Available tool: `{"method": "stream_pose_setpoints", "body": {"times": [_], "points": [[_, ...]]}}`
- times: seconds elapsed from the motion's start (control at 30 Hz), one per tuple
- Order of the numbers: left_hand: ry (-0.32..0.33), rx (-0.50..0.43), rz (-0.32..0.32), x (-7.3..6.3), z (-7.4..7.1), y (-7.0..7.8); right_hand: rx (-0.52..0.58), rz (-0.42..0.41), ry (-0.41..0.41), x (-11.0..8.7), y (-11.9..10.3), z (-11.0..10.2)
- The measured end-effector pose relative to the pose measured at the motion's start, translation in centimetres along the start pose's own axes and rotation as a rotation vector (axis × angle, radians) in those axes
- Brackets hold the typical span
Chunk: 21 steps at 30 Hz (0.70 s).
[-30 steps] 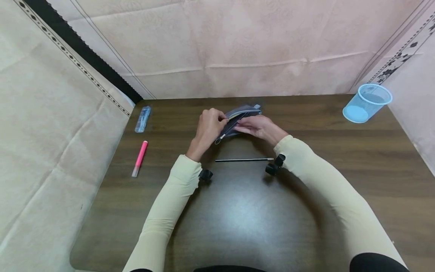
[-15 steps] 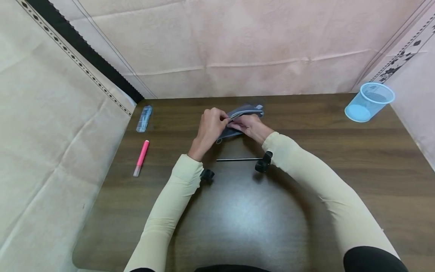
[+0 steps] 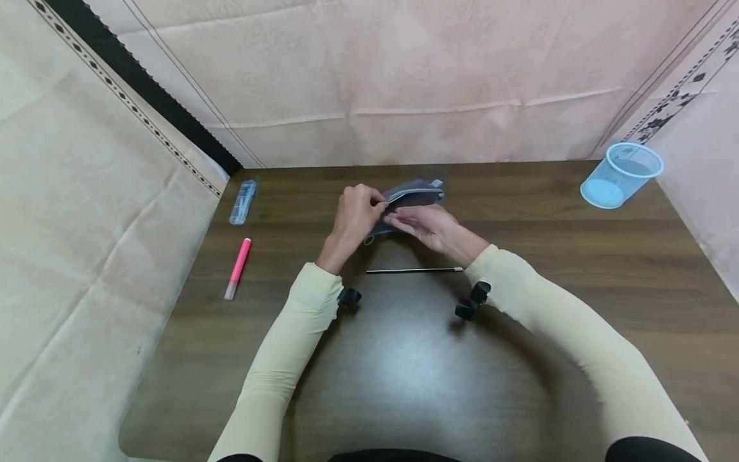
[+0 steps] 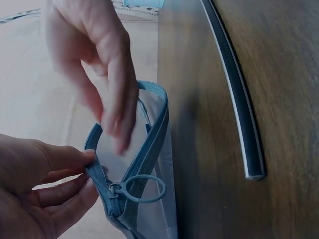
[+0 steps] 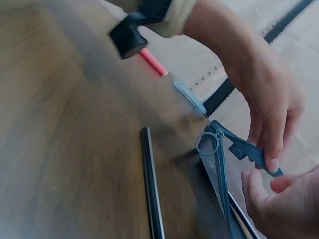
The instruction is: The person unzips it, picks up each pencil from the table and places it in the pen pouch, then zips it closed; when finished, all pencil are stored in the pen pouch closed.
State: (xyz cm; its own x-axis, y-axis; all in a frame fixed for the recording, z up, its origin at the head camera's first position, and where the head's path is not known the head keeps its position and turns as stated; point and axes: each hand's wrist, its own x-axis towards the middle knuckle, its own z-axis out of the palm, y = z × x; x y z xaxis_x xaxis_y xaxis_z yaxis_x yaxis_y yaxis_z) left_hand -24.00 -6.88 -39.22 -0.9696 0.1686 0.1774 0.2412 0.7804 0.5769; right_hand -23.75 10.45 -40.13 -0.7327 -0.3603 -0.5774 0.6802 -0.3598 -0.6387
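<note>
A dark blue-grey zip pouch (image 3: 412, 197), with a ring on its zip pull (image 4: 145, 188), stands with its mouth unzipped. My left hand (image 3: 356, 215) pinches the rim near the zip pull between thumb and fingers. Over the mouth, my right hand (image 3: 433, 226) has its fingers extended, with nothing seen in them; in the left wrist view this hand (image 4: 107, 64) is blurred and points down into the opening. Nearer to me on the table lies a thin black stick with pale stripes (image 3: 412, 271), like a pencil. Much of the pouch's inside is hidden.
To the left lie a pink marker (image 3: 237, 269) with a clear end and a transparent blue flat case (image 3: 243, 202). A light blue plastic cup (image 3: 622, 176) stands at the back right. Pale cloth (image 3: 404, 83) hangs behind the wooden table (image 3: 404, 385).
My right hand moved left into the pouch's mouth, then drew back to the right with fingers straighter. The dark strip with a pale tip seen across the mouth no longer shows there. The left hand stayed.
</note>
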Motion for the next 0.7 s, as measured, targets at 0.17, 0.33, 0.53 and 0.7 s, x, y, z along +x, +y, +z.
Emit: {"method": "stream_pose_setpoints", "body": {"times": [0.17, 0.33, 0.53, 0.7], "points": [[0.009, 0.009, -0.013, 0.1, 0.1, 0.0, -0.933, -0.294, -0.109, -1.5, 0.5, -1.4], [0.009, 0.011, -0.016, 0.1, 0.0, 0.1, -1.542, -0.553, -0.25, -2.6, 0.5, -2.4], [0.018, 0.018, -0.016, 0.0, -0.1, 0.1, -1.774, -0.544, -0.386, -3.4, 1.7, -2.8], [0.017, 0.022, -0.021, 0.0, -0.2, 0.2, -1.818, -0.557, -0.356, -3.7, 2.7, -3.1]]}}
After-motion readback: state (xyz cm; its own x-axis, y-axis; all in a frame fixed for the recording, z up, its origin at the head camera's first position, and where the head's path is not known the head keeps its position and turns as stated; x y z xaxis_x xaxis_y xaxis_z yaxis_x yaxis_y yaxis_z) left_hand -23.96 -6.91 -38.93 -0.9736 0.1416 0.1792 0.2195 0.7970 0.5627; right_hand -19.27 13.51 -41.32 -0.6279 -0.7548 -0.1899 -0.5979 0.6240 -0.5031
